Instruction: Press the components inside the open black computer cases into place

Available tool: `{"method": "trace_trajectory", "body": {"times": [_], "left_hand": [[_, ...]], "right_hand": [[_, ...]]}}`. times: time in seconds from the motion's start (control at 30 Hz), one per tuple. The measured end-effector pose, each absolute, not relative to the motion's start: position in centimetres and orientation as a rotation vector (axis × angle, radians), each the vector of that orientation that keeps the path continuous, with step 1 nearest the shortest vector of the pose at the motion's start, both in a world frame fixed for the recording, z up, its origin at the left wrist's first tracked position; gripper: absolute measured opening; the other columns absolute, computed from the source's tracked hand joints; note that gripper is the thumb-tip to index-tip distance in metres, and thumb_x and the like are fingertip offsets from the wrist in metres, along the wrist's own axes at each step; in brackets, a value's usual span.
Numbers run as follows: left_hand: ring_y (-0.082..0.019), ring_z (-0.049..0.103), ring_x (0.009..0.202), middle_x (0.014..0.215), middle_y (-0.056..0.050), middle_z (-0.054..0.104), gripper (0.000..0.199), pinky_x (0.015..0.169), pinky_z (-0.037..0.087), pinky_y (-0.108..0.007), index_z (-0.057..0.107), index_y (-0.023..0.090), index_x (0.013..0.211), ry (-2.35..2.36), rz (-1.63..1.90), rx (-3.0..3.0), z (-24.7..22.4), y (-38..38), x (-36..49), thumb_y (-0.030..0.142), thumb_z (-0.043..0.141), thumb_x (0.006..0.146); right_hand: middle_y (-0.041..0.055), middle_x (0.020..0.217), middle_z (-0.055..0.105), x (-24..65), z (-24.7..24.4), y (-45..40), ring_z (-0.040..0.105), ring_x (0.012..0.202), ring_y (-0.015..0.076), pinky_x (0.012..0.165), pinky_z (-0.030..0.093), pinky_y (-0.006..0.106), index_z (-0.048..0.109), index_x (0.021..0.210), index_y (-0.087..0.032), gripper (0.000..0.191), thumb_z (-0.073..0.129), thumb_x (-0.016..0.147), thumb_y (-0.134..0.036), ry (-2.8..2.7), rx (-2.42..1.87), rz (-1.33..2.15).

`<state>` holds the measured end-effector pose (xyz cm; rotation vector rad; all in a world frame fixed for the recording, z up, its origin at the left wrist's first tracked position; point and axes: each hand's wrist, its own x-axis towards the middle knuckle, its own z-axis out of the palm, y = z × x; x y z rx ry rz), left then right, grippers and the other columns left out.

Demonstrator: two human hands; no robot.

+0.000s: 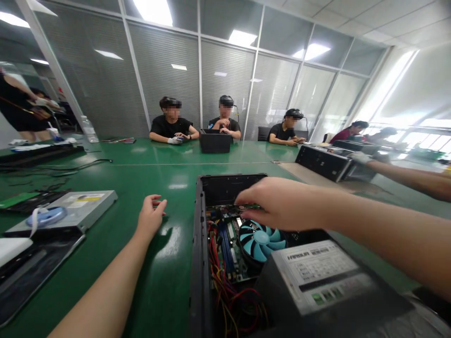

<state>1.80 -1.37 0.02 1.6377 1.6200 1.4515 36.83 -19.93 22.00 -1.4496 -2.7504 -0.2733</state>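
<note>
An opened computer case lies in front of me, its inside facing up. Within it I see a motherboard, a cooling fan with light-blue blades, and a bundle of coloured cables. A power supply with a white label fills the near right part. Over the fan's far side hovers my right hand, thumb and fingers apart, pointing left; nothing shows between them. Left of the case, my left hand is above the green table, fingers loosely curled and apart, holding nothing.
On the green table at left lie an optical drive with a blue roll of tape on it, and a dark panel. Several people sit opposite, one behind a black box. Another person's gloved hand touches a second case.
</note>
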Motion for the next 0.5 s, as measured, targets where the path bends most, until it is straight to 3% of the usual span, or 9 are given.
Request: {"method": "trace_trajectory", "body": {"times": [0.1, 0.2, 0.33, 0.5], "left_hand": [[-0.015, 0.060, 0.060, 0.085, 0.001, 0.058, 0.051, 0.057, 0.048, -0.028, 0.051, 0.020, 0.116, 1.621, 1.440, 1.606, 0.1, -1.3, 1.7, 0.051, 0.060, 0.078], [-0.015, 0.061, 0.060, 0.086, 0.000, 0.058, 0.052, 0.058, 0.048, -0.028, 0.051, 0.020, 0.116, 1.607, 1.443, 1.585, 0.1, -1.2, 1.7, 0.051, 0.062, 0.076], [-0.014, 0.061, 0.061, 0.088, 0.000, 0.059, 0.053, 0.058, 0.048, -0.028, 0.052, 0.019, 0.116, 1.583, 1.390, 1.596, 0.0, -1.1, 1.9, 0.048, 0.065, 0.073], [-0.015, 0.061, 0.060, 0.088, -0.002, 0.060, 0.053, 0.058, 0.048, -0.028, 0.055, 0.018, 0.115, 1.611, 1.366, 1.615, 0.0, -1.0, 2.2, 0.047, 0.065, 0.072]], "right_hand": [[0.0128, 0.102, 0.073, 36.2, 19.6, -12.6, 0.070, 0.086, 0.0261, 0.069, 0.051, 0.034, 0.067, 0.116, -0.016, 0.040, 0.066, 0.076, -0.016, -3.150, -1.619, -0.337], [0.0161, 0.106, 0.072, 36.5, 15.9, -8.5, 0.070, 0.089, 0.0266, 0.067, 0.052, 0.032, 0.064, 0.122, -0.012, 0.053, 0.068, 0.069, -0.011, -3.308, -1.627, -0.150], [0.0168, 0.103, 0.073, 36.6, 13.0, -7.4, 0.071, 0.088, 0.0256, 0.067, 0.052, 0.031, 0.066, 0.117, -0.010, 0.045, 0.068, 0.073, -0.017, -3.312, -1.597, -0.088], [0.0168, 0.096, 0.073, 36.1, 14.0, -8.0, 0.071, 0.088, 0.0252, 0.073, 0.051, 0.032, 0.062, 0.117, -0.009, 0.035, 0.059, 0.083, -0.013, -3.175, -1.642, -0.254]]}}
